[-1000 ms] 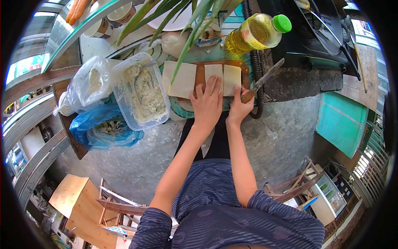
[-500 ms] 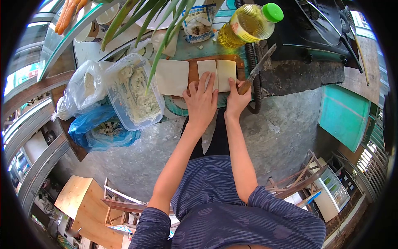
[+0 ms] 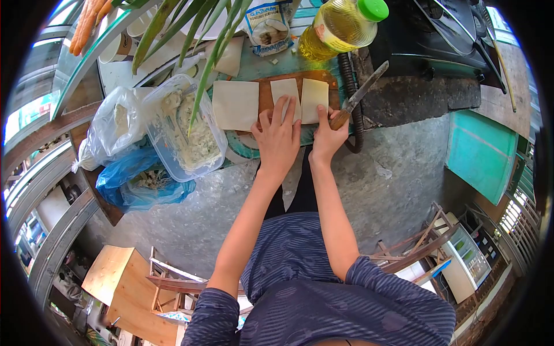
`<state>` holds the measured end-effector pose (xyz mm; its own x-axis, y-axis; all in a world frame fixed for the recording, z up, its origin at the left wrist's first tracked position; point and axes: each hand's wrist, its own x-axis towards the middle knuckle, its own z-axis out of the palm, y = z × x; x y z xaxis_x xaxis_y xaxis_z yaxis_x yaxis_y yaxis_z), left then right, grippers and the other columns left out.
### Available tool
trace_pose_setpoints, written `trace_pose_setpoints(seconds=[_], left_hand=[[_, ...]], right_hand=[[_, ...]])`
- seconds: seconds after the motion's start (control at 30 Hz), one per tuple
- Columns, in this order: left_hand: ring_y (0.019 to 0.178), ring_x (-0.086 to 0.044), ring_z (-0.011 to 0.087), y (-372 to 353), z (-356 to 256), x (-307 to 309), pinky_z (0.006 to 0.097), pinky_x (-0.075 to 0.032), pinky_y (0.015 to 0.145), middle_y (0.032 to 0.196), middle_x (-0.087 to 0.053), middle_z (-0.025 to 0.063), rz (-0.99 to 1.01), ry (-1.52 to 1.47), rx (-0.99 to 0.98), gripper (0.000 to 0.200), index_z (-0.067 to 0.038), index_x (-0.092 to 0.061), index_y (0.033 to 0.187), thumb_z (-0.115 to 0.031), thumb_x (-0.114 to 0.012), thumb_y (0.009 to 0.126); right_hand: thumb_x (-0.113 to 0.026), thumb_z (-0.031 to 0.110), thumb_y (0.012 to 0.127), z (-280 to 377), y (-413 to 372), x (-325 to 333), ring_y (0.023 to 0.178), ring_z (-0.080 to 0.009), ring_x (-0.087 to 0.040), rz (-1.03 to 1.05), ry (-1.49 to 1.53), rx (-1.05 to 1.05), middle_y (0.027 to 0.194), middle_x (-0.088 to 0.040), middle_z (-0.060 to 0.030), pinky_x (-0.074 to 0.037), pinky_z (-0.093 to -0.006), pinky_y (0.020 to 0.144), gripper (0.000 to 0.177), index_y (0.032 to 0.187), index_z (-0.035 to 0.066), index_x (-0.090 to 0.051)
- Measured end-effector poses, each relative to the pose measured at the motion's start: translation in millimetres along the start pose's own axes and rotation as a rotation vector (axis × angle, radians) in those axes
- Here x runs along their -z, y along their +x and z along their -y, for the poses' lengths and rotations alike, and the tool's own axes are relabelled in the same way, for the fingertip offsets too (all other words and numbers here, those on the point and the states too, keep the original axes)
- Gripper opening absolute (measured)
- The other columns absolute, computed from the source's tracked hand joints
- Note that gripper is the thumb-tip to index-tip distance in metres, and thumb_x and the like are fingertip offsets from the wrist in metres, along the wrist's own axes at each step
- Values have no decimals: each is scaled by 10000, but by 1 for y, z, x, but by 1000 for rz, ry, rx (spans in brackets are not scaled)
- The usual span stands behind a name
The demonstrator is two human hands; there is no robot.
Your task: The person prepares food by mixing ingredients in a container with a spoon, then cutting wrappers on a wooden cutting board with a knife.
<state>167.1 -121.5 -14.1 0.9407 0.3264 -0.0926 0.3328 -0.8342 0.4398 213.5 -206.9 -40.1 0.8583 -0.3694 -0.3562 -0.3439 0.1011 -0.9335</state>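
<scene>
On a wooden board (image 3: 309, 78) lie a wide stack of pale square wrappers (image 3: 235, 105), a narrower pale strip (image 3: 284, 90) and a yellowish strip (image 3: 315, 95). My left hand (image 3: 277, 135) rests with fingers apart, its fingertips on the narrower strip. At the lower right corner of the yellowish strip, my right hand (image 3: 329, 137) has its fingers closed round the wooden handle of a knife (image 3: 365, 87). The blade points up and to the right, away from the strips.
Left of the board are a plastic tub of pale filling (image 3: 193, 135), a clear bag (image 3: 115, 124) and a blue bag (image 3: 127, 184). Behind stand an oil bottle (image 3: 337, 32) and a packet (image 3: 269, 29). A black stove (image 3: 427, 52) is at right; green leaves hang in front.
The view has shifted slightly. The gap between the wide stack and the narrower strip looks about the same, and both hands stay nearly in place.
</scene>
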Motion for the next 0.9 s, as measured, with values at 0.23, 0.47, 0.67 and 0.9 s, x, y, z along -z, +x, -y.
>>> trace_pose_setpoints(seconds=[0.23,0.47,0.67,0.9], left_hand=[[1106,-445,263,-1,1,-3,462,-330,923,1406,-443,-32,2,14,-3,483,-176,-488,1396,-202,-575,921],[1105,-444,261,-2,2,-5,459,-338,916,1408,-443,-30,-22,28,-20,484,-181,-485,1401,-210,-575,926],[1100,-446,257,-2,3,-6,455,-334,921,1407,-438,-39,-25,21,-20,491,-186,-485,1396,-209,-587,916],[1096,-450,255,-1,5,-3,448,-336,920,1414,-435,-43,-14,23,-35,492,-199,-484,1398,-215,-589,918]], right_hand=[[-726,68,871,0,0,2,844,-112,-506,-9,-10,-14,826,-481,-2,-407,-242,809,343,813,85,-388],[-658,198,937,2,5,11,763,-108,-498,93,-257,85,793,-535,-6,-416,-259,725,245,850,24,-509],[-568,283,983,23,-16,35,649,-144,-489,164,-394,201,708,-554,-86,-418,-318,612,323,852,-10,-528],[-423,279,1041,22,-69,67,558,-91,-421,433,-566,-40,617,-465,-33,-357,-275,519,310,895,17,-500]])
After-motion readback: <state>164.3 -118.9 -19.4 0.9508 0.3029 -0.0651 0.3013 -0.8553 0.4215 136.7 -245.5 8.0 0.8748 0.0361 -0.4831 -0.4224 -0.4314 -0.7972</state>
